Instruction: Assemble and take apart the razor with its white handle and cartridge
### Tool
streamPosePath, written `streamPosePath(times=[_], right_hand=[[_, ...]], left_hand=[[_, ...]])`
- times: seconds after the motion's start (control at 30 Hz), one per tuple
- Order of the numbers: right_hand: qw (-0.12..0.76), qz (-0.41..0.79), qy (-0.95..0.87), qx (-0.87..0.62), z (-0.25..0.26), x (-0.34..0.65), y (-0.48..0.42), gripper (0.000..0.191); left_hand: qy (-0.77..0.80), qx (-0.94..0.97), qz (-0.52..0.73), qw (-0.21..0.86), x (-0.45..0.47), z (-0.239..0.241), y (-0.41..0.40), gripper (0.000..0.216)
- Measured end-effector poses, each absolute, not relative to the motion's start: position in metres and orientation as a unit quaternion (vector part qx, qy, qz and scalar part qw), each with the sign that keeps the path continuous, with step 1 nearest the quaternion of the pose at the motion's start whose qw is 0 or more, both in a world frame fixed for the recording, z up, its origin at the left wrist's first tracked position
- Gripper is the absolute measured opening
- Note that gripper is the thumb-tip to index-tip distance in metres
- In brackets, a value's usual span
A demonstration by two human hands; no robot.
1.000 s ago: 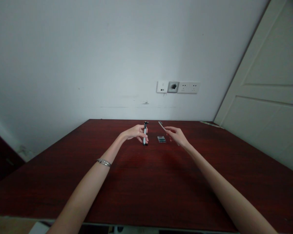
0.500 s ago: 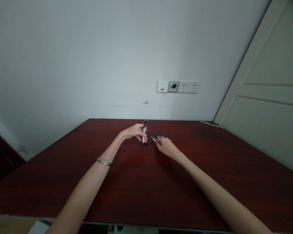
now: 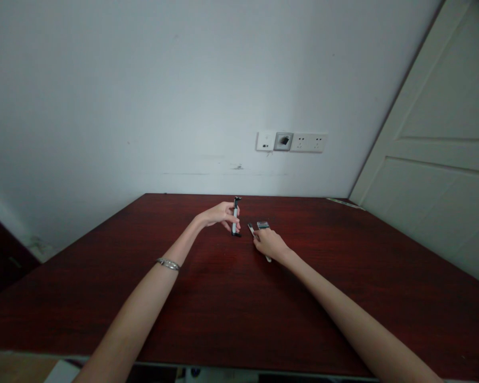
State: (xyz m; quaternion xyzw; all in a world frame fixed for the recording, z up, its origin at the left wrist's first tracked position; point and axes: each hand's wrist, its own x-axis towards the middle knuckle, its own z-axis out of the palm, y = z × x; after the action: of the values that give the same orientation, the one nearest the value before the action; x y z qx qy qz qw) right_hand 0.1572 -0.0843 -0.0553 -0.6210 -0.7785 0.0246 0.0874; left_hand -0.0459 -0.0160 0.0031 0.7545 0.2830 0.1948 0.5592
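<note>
My left hand [image 3: 220, 215] is closed around a slim white and black tool [image 3: 235, 215], perhaps a razor handle, held upright above the dark red table [image 3: 231, 298]. My right hand [image 3: 270, 244] rests low on the table, its fingers closed on a thin flat strip [image 3: 250, 229] whose ends stick out in front of and behind the hand. A small clear case with greenish contents [image 3: 263, 225] lies on the table just beyond my right hand. A silver bracelet [image 3: 168, 264] sits on my left wrist.
A white wall rises behind the table, with a row of sockets [image 3: 290, 142] on it. A cream door [image 3: 439, 159] stands at the right. The table's near edge runs along the bottom of the view.
My right hand came down from in the air to the table with the thin strip and moved left, closer to the upright tool. My left hand has barely moved.
</note>
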Motion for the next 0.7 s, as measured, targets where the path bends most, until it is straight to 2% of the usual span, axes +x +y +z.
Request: streamPosePath(times=[0.7], right_hand=[[0.064,-0.001,-0.785,-0.617,-0.0562,0.1547,-0.0861,0.032]], left_hand=[[0.287,0.755,0.191,0.557,-0.0456,0.0041,-0.0171,0.03]])
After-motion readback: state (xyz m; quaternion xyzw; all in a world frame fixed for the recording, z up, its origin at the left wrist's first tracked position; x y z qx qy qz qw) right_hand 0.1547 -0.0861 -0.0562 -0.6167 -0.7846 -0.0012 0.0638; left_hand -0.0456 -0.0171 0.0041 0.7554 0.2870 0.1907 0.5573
